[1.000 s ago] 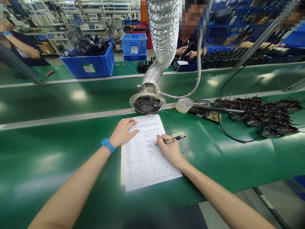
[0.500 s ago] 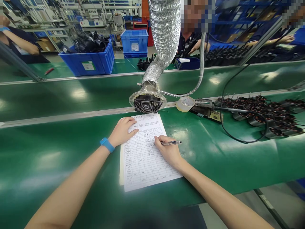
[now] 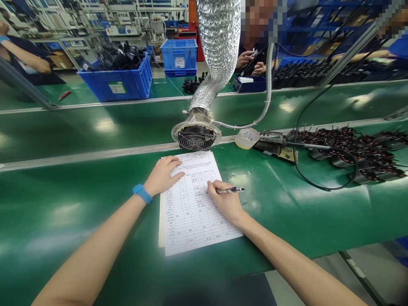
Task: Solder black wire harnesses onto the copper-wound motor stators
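Print on form (image 3: 191, 208) is unreadable, and right hand (image 3: 227, 203) hides pen (image 3: 232, 190) tip.

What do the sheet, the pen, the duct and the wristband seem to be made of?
The sheet is paper: matt white, thin, printed with a grid. The pen seems metal or glossy plastic, dark with bright glints; too small to settle. The duct looks like aluminium foil: silvery, crinkled in rings. The wristband is probably silicone or rubber: smooth, matt blue.
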{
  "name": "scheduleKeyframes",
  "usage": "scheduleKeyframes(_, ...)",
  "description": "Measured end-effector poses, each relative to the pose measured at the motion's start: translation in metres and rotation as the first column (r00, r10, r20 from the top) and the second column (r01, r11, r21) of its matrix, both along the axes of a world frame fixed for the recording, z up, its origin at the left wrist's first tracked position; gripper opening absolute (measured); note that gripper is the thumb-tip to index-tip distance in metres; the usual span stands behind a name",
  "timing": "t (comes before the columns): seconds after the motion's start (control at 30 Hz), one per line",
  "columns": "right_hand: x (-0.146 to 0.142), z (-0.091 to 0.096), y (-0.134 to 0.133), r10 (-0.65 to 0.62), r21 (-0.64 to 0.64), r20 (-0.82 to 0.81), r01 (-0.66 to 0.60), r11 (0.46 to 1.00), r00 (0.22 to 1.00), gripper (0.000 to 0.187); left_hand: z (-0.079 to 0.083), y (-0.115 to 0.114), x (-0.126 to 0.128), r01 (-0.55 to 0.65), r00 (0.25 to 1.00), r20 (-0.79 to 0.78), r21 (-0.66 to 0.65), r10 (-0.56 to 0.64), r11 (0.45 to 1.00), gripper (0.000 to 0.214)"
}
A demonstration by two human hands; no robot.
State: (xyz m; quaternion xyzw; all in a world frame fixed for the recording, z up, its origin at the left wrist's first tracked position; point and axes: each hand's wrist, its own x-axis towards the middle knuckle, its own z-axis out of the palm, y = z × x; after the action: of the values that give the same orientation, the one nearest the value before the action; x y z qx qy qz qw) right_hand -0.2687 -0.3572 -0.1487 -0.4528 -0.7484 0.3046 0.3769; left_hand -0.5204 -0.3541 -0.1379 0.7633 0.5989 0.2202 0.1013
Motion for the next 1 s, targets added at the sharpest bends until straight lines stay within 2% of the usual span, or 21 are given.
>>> scheduleKeyframes(0.2, 0.0003, -0.0002, 0.0002, 0.039, 0.015, 0.034, -0.039, 0.999, 0.999, 0.044, -0.0007, 0.0, 0.0002, 0.004, 1.0, 0.006, 0.009, -0.005, 1.0, 0.043)
scheduleKeyframes(0.37, 0.0002, -0.0008, -0.0003, 0.004, 0.028, 0.021, -0.004, 1.0, 1.0, 0.044, 0.0, -0.0004, -0.0001, 0.003, 1.0, 0.004, 0.004, -0.003, 1.0, 0.043)
scheduleKeyframes(0.63, 0.0001, 0.0016, -0.0014, 0.03, 0.038, 0.038, -0.032, 0.999, 0.999, 0.044, -0.0008, 0.0003, -0.0011, 0.009, 1.0, 0.013, 0.009, -0.01, 1.0, 0.043)
scheduleKeyframes(1.0, 0.0013, -0.0021, 0.0011, 0.002, 0.065, 0.028, -0.004, 0.998, 1.0, 0.043, -0.0027, 0.0005, -0.0013, 0.01, 1.0, 0.002, 0.015, -0.01, 1.0, 0.043)
